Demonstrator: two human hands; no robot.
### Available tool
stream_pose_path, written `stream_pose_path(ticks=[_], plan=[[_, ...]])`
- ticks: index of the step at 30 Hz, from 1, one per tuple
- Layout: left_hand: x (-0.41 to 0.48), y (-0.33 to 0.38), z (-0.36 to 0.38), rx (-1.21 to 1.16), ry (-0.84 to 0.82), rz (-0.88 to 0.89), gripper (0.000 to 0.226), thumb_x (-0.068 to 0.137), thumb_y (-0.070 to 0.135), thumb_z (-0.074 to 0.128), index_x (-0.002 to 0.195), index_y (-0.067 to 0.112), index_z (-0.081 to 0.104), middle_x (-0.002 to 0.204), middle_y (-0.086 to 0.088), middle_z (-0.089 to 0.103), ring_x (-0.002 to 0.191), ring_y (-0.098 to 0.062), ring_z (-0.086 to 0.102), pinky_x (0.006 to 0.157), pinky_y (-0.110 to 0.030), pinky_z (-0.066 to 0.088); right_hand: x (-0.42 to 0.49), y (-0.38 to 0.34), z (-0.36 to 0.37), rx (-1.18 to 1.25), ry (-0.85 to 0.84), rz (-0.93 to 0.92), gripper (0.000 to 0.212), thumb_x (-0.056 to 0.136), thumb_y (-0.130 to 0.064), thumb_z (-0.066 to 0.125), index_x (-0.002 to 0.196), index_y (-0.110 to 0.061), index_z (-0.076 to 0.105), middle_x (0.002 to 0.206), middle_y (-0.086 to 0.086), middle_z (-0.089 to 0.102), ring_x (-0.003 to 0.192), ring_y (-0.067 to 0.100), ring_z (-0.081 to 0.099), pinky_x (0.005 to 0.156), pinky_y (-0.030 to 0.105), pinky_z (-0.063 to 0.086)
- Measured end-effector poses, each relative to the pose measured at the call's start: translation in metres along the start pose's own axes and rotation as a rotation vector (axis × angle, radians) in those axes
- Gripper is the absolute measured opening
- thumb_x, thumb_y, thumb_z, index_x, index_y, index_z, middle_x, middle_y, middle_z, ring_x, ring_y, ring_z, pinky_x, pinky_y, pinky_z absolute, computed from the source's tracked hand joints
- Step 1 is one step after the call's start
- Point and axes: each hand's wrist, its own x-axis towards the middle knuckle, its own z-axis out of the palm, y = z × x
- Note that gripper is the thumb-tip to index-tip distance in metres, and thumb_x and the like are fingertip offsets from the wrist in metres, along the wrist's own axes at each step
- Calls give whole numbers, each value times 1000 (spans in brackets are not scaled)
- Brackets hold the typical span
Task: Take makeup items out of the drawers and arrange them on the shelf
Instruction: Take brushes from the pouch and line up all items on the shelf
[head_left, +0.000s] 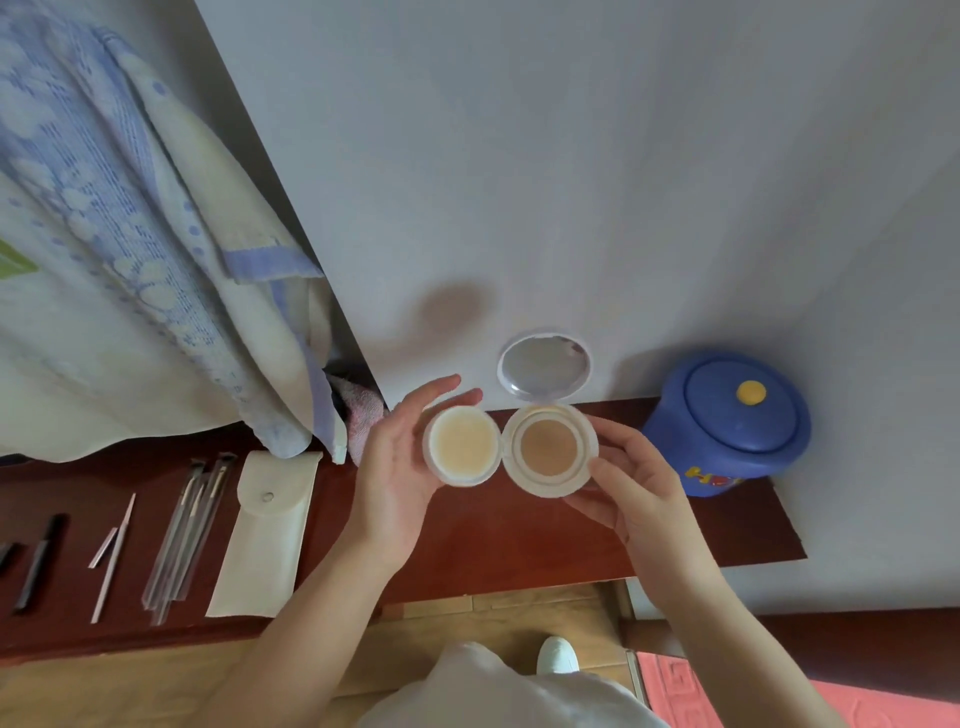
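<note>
centre of frame, above the shelf (467, 540): open compact (548, 449), mirror lid (544, 368) raised. right grip (634, 499) pinches its base; left grip (400, 467) curls round the cream inner disc (462, 444). brushes (187, 530) and pouch (265, 535) lie lower left.

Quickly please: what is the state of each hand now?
Left hand: holds the flipped-out inner lid.
Right hand: holds the compact base.

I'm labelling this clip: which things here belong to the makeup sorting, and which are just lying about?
Job: compact, left hand, right hand, brushes, pouch, shelf.
Lying about: blue jar, blanket, towel.
</note>
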Motion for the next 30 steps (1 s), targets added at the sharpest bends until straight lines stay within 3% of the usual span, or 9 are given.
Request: stream_pose_path(ticks=[3, 9, 12, 15, 19, 22, 25, 28, 30], plan=[[3, 8, -2, 186, -45, 41, 39, 68, 48, 51, 92, 26, 74, 116, 1, 68, 110, -21, 62, 91, -33, 46, -3, 5, 3, -47, -51, 40, 27, 90, -3, 50, 112, -16, 60, 96, 8, 73, 89, 23, 69, 76, 33, 56], [6, 6, -16, 312, -196, -60, 39, 80, 48, 44, 105, 35, 71, 125, 10, 62, 114, -15, 59, 96, -32, 46, -5, 15, 4, -57, -76, 103, 28, 90, 0, 49, 111, -15, 60, 95, 9, 72, 90, 25, 69, 77, 37, 57], [7, 3, -22, 303, -152, -106, 45, 81, 46, 46, 117, 27, 65, 126, 2, 62, 111, -17, 61, 91, -33, 50, -6, 19, 6, -70, -118, 109, 28, 91, -1, 48, 113, -15, 60, 99, 8, 72, 92, 24, 69, 78, 36, 56], [7, -3, -32, 255, -118, -146, 61, 72, 52, 52, 123, 20, 62, 128, -5, 60, 112, -24, 61, 96, -40, 45, -6, 28, 10, -55, -123, 137, 26, 91, -4, 51, 113, -15, 60, 100, 8, 72, 93, 25, 69, 80, 38, 56], [13, -19, -47, 161, -20, -201, 38, 87, 35, 49, 119, 19, 63, 125, -2, 62, 112, -19, 61, 93, -34, 47, 6, 58, 12, -17, -42, 213, 28, 89, -4, 53, 115, -14, 57, 104, 9, 71, 97, 25, 68, 82, 37, 55], [15, -43, -66, 293, 114, -295, 21, 95, 25, 47, 108, 28, 64, 125, -6, 59, 115, -23, 57, 85, -36, 52, 21, 86, 11, -49, 36, 271, 31, 88, -6, 56, 117, -16, 56, 105, 7, 70, 97, 22, 68, 82, 37, 56], [10, -64, -81, 332, 156, -365, 20, 95, 20, 47, 107, 25, 63, 129, -12, 51, 115, -28, 54, 80, -38, 56, 32, 110, 18, -105, 47, 319, 31, 87, -9, 59, 117, -18, 54, 107, 4, 68, 98, 18, 67, 81, 34, 57], [5, -70, -92, 284, 301, -388, 24, 95, 17, 47, 115, 15, 62, 131, -11, 48, 118, -31, 51, 81, -41, 55, 38, 130, 32, -145, 27, 333, 30, 88, -11, 58, 116, -20, 52, 107, 1, 67, 98, 14, 66, 77, 29, 57], [3, -74, -103, 310, 314, -382, 24, 96, 18, 45, 113, 18, 61, 131, -11, 49, 118, -30, 51, 78, -39, 56, 41, 139, 42, -187, 18, 325, 27, 89, -12, 57, 114, -21, 53, 105, -2, 66, 97, 11, 65, 74, 24, 56]])
